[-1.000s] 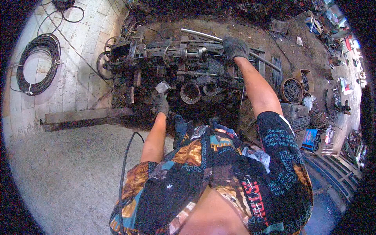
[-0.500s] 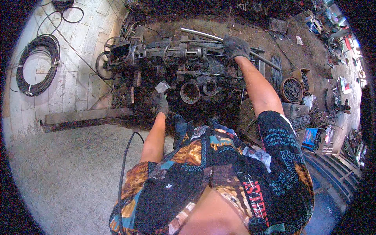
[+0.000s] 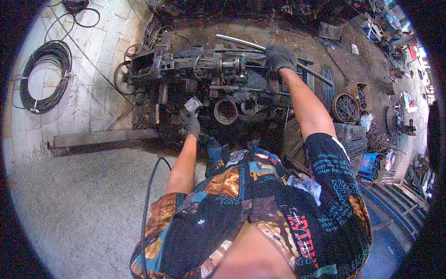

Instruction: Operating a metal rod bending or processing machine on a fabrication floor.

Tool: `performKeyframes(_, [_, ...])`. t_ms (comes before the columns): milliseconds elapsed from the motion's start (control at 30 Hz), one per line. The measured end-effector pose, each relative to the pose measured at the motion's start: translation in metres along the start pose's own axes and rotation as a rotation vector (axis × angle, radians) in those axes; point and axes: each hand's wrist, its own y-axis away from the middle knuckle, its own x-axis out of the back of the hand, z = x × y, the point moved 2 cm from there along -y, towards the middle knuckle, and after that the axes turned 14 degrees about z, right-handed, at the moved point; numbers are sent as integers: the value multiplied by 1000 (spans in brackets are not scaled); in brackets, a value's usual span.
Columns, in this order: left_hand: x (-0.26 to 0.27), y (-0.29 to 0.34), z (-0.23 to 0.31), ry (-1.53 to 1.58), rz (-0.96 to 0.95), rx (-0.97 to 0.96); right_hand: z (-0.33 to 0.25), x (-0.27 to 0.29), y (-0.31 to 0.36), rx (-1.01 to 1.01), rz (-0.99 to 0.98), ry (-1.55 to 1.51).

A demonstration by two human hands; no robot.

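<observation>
A dark, greasy machine (image 3: 186, 65) with shafts and a wheel at its left end lies across the space in front of me. My right hand (image 3: 281, 58), in a dark grey work glove, is closed round a long metal rod (image 3: 241, 42) that slants over the machine's right part. In a similar glove, my left hand (image 3: 191, 123) is closed on a small pale grey block-shaped piece (image 3: 192, 103) before the machine's near side. Just right of that piece is a round can-like opening (image 3: 226, 111) with brownish contents. The glove hides the lower end of the pale piece.
A coil of black cable (image 3: 45, 76) lies on the pale slabs at left. Near it runs a long beam (image 3: 104, 137). To the right stand a round basket (image 3: 346, 107) of metal pieces, bundled rods (image 3: 328, 86) and a blue packet (image 3: 368, 165). A black hose (image 3: 149, 186) rises beside my left arm.
Hardly anything differs. My right hand sits very slightly farther right with the rod. My left hand keeps hold of the pale piece in nearly the same place.
</observation>
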Motion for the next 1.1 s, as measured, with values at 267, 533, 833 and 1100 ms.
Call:
performKeyframes(267, [-10, -3, -11, -70, 0, -61, 5, -10, -2, -13, 25, -37])
performKeyframes(533, [-6, 0, -1, 251, -68, 113, 5, -11, -4, -97, 3, -82])
performKeyframes(833, [6, 2, 26, 257, -70, 259, 0, 9, 4, -46, 19, -99])
performKeyframes(1100, [-15, -12, -24, -189, 6, -184, 2, 4, 0, -69, 6, -57])
